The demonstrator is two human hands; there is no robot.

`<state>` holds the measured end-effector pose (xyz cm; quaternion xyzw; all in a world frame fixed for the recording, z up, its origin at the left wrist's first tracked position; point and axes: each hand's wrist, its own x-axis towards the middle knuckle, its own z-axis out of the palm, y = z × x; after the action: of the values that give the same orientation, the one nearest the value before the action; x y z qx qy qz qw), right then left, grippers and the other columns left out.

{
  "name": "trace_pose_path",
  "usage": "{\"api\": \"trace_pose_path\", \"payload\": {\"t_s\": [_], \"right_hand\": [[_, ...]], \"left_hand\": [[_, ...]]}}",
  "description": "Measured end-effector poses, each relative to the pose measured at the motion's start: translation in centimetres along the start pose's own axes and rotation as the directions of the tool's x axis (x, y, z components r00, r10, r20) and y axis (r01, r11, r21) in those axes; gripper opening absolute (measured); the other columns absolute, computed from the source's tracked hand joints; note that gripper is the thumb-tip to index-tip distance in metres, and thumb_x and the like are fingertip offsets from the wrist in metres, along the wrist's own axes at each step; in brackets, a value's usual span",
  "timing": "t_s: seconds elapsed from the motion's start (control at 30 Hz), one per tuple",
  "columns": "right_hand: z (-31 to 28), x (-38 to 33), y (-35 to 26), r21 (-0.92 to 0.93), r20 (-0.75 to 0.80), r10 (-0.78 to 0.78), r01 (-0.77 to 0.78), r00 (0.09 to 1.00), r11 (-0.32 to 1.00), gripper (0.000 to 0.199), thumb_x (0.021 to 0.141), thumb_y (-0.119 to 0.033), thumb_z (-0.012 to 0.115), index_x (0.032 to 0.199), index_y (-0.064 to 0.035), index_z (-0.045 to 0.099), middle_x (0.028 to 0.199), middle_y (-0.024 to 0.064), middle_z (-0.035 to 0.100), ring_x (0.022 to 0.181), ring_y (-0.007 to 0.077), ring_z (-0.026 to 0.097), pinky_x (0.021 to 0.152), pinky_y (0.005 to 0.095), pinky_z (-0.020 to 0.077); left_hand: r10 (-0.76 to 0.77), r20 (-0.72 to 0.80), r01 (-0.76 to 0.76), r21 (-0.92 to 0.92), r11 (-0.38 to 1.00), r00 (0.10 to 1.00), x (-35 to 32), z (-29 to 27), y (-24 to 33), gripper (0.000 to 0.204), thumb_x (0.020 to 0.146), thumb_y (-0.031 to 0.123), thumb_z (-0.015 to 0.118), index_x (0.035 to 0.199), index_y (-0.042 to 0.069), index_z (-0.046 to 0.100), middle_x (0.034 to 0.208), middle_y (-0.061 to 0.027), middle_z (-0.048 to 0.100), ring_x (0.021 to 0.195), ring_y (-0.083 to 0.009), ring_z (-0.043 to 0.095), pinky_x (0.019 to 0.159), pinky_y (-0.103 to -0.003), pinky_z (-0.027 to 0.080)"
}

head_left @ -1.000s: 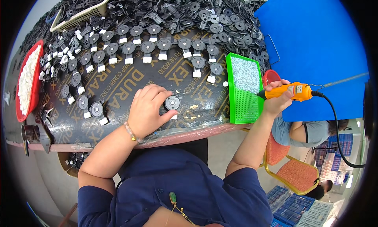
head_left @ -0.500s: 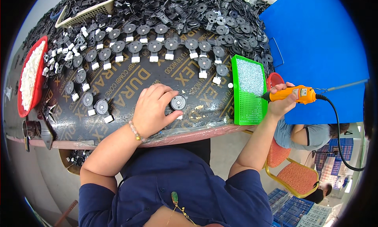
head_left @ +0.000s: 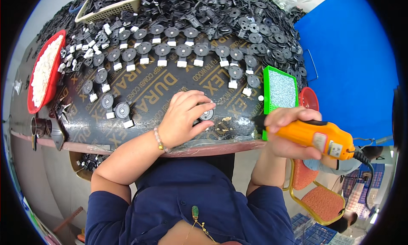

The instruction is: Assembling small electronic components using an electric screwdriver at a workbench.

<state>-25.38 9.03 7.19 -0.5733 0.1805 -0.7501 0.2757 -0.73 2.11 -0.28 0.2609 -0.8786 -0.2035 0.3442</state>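
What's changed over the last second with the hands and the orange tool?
The right hand has drawn the orange electric screwdriver back from over the green tray, toward the near table edge beside it. The left hand stayed on the round black part, which has shifted slightly right. The rows of black parts and red bowl look unchanged.

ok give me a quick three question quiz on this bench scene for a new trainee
1. True or false: the right hand grips an orange power screwdriver.
2. What does the left hand press on? A) the red bowl B) a round black part C) the green tray
3. Fill in: the red bowl at the left of the black board holds small ___ pieces.

Key: 1 true; 2 B; 3 white
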Motion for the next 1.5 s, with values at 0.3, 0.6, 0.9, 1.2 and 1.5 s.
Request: {"api": "trace_pose_path", "payload": {"t_s": [0.3,0.6,0.9,1.2,1.5], "right_hand": [[4.7,-0.2,4.6,0.280,0.071,0.122,-0.137,0.990,0.950,0.089,0.079,-0.084,0.055,0.118,-0.0049,0.047,0.089,0.0157,0.066,0.067,0.0228,0.066,0.062,0.0379,0.0561],[4.7,-0.3,4.2,0.318,0.037,0.126,-0.132,0.991,0.939,0.088,0.082,-0.084,0.053,0.121,-0.0054,0.048,0.087,0.0151,0.065,0.066,0.0225,0.065,0.062,0.0378,0.0562],[3.7,-0.5,6.5,0.171,0.044,0.192,-0.196,0.980,0.965,0.088,0.083,-0.084,0.053,0.122,-0.0061,0.051,0.089,0.0142,0.066,0.063,0.0218,0.063,0.059,0.0366,0.0537],[4.8,-1.1,7.8,0.121,0.050,0.276,-0.280,0.960,0.952,0.089,0.078,-0.086,0.055,0.116,-0.0059,0.049,0.087,0.0126,0.065,0.064,0.0200,0.064,0.062,0.0357,0.0554],[6.7,-1.1,6.4,-0.080,0.011,0.430,-0.427,0.903,0.901,0.088,0.071,-0.085,0.064,0.106,-0.0052,0.050,0.082,0.0110,0.064,0.064,0.0197,0.065,0.065,0.0347,0.0570]], "left_hand": [[-0.027,-0.059,0.024,-0.045,0.999,0.998,-0.4,-0.3,-0.6,0.023,0.077,0.017,0.083,0.097,0.013,0.076,0.106,0.0009,0.068,0.118,-0.0254,0.059,0.101,-0.042,0.039],[0.007,-0.036,-0.010,-0.088,0.996,0.999,-0.6,-0.3,-0.8,0.031,0.075,0.021,0.085,0.101,0.013,0.071,0.110,0.0000,0.067,0.119,-0.0257,0.059,0.102,-0.043,0.039],[-0.195,0.029,0.192,0.081,0.978,0.980,-0.5,-0.3,-0.1,0.055,0.070,0.037,0.088,0.116,0.011,0.072,0.112,-0.0028,0.068,0.122,-0.0248,0.056,0.107,-0.046,0.034],[-0.208,0.075,0.201,0.090,0.976,0.975,-0.5,0.1,-0.2,0.050,0.072,0.035,0.086,0.113,0.011,0.073,0.110,-0.0039,0.070,0.123,-0.0253,0.056,0.106,-0.046,0.035],[-0.177,0.062,0.172,0.081,0.982,0.982,-0.2,0.3,0.0,0.047,0.070,0.033,0.086,0.109,0.010,0.073,0.106,-0.0065,0.070,0.117,-0.0247,0.059,0.100,-0.044,0.038]]}}
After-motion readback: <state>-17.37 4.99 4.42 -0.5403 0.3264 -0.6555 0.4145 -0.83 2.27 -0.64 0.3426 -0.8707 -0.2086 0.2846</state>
